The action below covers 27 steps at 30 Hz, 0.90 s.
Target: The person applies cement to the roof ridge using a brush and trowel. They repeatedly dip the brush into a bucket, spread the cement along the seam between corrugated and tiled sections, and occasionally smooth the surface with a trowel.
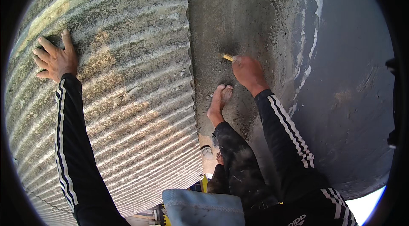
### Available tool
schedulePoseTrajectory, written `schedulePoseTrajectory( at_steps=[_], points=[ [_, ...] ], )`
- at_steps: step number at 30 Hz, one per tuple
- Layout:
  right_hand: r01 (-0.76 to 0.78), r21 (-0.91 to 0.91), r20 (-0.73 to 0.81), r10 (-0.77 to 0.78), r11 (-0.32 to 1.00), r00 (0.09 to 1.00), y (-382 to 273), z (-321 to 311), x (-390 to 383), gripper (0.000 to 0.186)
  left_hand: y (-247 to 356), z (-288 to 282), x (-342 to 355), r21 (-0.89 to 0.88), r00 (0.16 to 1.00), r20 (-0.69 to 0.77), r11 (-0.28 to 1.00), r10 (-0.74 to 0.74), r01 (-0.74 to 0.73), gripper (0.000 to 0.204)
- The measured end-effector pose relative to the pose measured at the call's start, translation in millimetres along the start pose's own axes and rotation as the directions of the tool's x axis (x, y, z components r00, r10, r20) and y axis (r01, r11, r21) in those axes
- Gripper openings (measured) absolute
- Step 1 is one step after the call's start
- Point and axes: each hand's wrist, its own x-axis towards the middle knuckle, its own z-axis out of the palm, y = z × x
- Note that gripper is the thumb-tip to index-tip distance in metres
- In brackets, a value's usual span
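My left hand [59, 59] lies with its fingers spread on a weathered corrugated roof sheet [136, 77]. My right hand [249, 74] is closed round a short yellow handle [227, 57], held just above a grey cement strip [232, 9] beside the sheet's edge. Most of the handle is inside my fist, and I cannot make out the tool's working end. A dark patch shows on the cement close to its tip. Loose grit lies along the strip near my right hand.
One bare foot [220, 97] stands on the strip; the other [220, 158] is lower down. A smooth dark grey wall [345, 81] with peeling white streaks rises on the right. A pale blue fabric piece [202, 209] hangs at the bottom, with yellow parts below the roof edge.
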Motion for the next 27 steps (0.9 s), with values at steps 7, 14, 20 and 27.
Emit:
schedulePoseTrajectory(
  at_steps=[7,14,20,27],
  points=[
    [-0.062,-0.045,0.136,0.067,0.997,0.988,27.4,40.6,-22.3,0.035,-1.9,5.3,0.8,-0.027,0.998,-0.056,0.999,0.021,-0.023,0.102],
    [0.166,0.127,-0.270,-0.127,0.978,0.954,-34.0,-38.7,31.7,0.033,-3.6,7.6,0.3,0.026,0.997,-0.069,1.000,0.018,-0.016,0.100],
    [0.101,-0.083,-0.032,-0.104,0.991,0.994,-62.7,-42.5,121.6,0.032,-0.4,3.9,-0.1,0.035,1.000,-0.022,0.999,-0.017,0.017,0.099],
    [0.153,-0.045,-0.244,-0.159,0.987,0.957,-77.0,-109.1,120.6,0.037,2.4,-0.9,-0.3,0.047,0.999,-0.031,0.999,-0.011,0.012,0.098]
  ],
)
